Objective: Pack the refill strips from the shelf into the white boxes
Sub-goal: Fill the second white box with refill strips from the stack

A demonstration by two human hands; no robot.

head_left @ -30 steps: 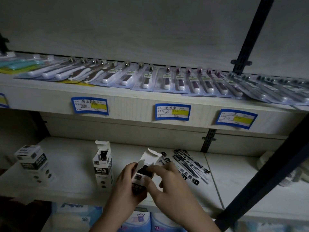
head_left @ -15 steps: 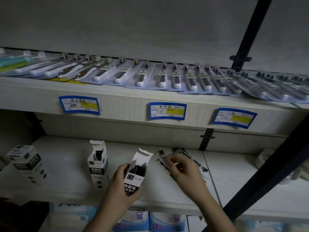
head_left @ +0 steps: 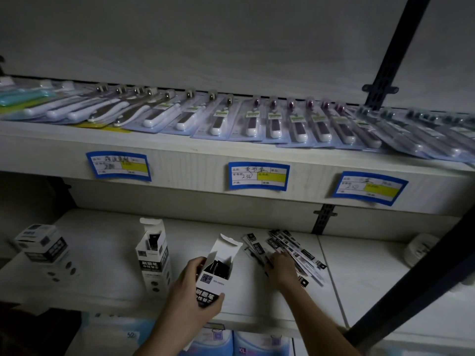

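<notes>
Under the right hand (head_left: pixel 281 267) lie refill strips (head_left: pixel 295 249).

This is a shop, dimly lit, seen at its display shelving. The upper shelf (head_left: pixel 180 160) carries a long row of blister packs (head_left: pixel 272 124), overlapping edge to edge from 9 to 3 o'clock, each holding one white-handled item. Three blue price tags (head_left: pixel 259 176) with yellow fields and handwritten figures are stuck along that shelf's front edge. Dark slotted uprights (head_left: pixel 324 219) carry the boards. The lower shelf (head_left: pixel 102 242) holds boxes (head_left: pixel 153 255) of stock, and at 6 o'clock below it stand blue-and-white packets (head_left: pixel 257 345), one marked XL.
</notes>
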